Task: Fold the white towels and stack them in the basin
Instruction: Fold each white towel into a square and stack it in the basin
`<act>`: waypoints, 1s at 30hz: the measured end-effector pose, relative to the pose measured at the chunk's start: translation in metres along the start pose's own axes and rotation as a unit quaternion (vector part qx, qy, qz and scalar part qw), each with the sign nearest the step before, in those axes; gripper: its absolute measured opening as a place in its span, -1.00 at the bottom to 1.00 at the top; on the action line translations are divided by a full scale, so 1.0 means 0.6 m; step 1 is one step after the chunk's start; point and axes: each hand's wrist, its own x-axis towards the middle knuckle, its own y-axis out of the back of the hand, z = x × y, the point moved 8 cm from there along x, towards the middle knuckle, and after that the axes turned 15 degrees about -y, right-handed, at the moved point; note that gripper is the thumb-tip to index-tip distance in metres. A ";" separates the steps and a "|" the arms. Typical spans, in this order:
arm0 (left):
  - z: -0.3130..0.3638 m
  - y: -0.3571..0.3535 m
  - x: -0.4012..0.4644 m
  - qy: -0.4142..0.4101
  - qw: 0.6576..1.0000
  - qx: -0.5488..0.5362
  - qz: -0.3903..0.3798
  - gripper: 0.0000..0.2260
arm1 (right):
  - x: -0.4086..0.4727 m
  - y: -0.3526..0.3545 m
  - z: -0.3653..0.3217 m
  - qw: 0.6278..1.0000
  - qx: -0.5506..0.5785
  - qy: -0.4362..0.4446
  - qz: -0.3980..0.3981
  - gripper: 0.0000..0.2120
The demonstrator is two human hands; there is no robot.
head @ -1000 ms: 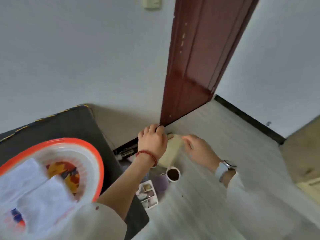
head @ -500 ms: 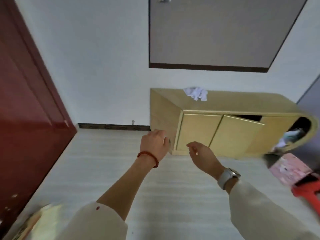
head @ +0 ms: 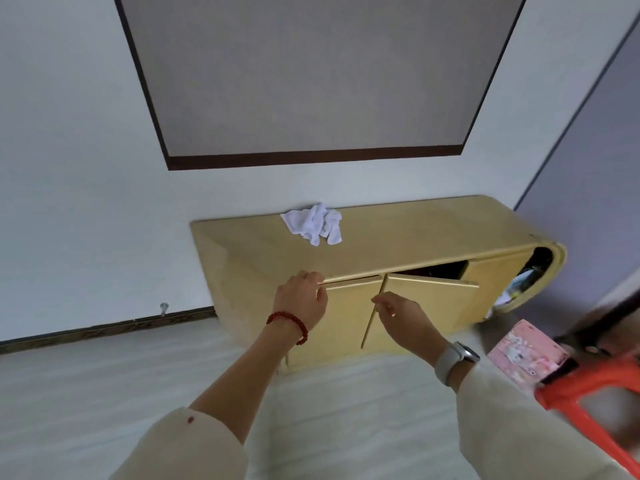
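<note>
A low yellow cabinet (head: 398,233) stands against the white wall, just past both hands. One white towel (head: 313,222) lies in a crumpled heap on its top, up and a little beyond the left hand (head: 300,300), with nothing on it. Between the hands and the towel is only the front edge of the cabinet top. The cabinet door (head: 429,284) past the right hand (head: 403,322) hangs a little way out, and it is dark inside behind it. A big grey board (head: 311,74) with a dark frame hangs on the wall high above the towel. To the right of the right hand sit a pink box (head: 526,355) and an orange stool (head: 588,393) on the pale floor.

The left hand has a red bead bracelet (head: 289,322). Its fingers are bent and hold nothing, and they seem to be at the top edge of the left door (head: 346,306). If they touch it is hard to tell. The right hand wears a watch (head: 453,360). Its fingers are loosely bent, with the tips close together, and it holds nothing. It is in front of the line where the two doors meet. No basin can be seen.
</note>
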 end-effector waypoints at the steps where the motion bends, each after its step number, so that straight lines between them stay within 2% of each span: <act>1: -0.012 -0.012 0.037 0.007 1.000 -0.012 -0.002 -0.73 | 0.036 0.003 0.001 1.000 0.002 -0.005 -0.001 -0.75; 5: -0.070 -0.095 0.171 0.046 0.996 -0.080 -0.013 -0.75 | 0.187 -0.004 0.028 0.999 0.015 -0.031 -0.018 -0.75; 7: -0.111 -0.150 0.230 0.096 0.986 -0.137 -0.015 -0.76 | 0.266 -0.016 0.045 0.999 0.019 -0.037 -0.033 -0.76; 10: -0.182 -0.239 0.313 0.213 0.948 -0.238 0.009 -0.75 | 0.397 -0.041 0.071 0.997 0.025 -0.029 -0.066 -0.77; 13: -0.243 -0.317 0.395 0.302 0.912 -0.278 0.033 -0.71 | 0.534 -0.069 0.095 0.993 0.034 -0.015 -0.108 -0.77; 19: -0.322 -0.410 0.524 0.391 0.891 -0.225 0.059 -0.66 | 0.737 -0.110 0.123 0.983 0.007 -0.003 -0.183 -0.75; 22: -0.345 -0.442 0.568 0.396 0.898 -0.184 0.048 -0.69 | 0.800 -0.130 0.122 0.977 -0.004 0.008 -0.213 -0.73; 24: -0.363 -0.464 0.593 0.387 0.911 -0.142 0.013 -0.69 | 0.830 -0.144 0.118 0.972 -0.016 0.017 -0.233 -0.73; 28: -0.393 -0.483 0.610 0.441 0.890 -0.113 0.001 -0.76 | 0.876 -0.168 0.096 0.966 -0.026 0.044 -0.255 -0.71; 30: -0.393 -0.482 0.624 0.431 0.896 -0.108 0.008 -0.78 | 0.899 -0.177 0.078 0.964 -0.032 0.058 -0.259 -0.69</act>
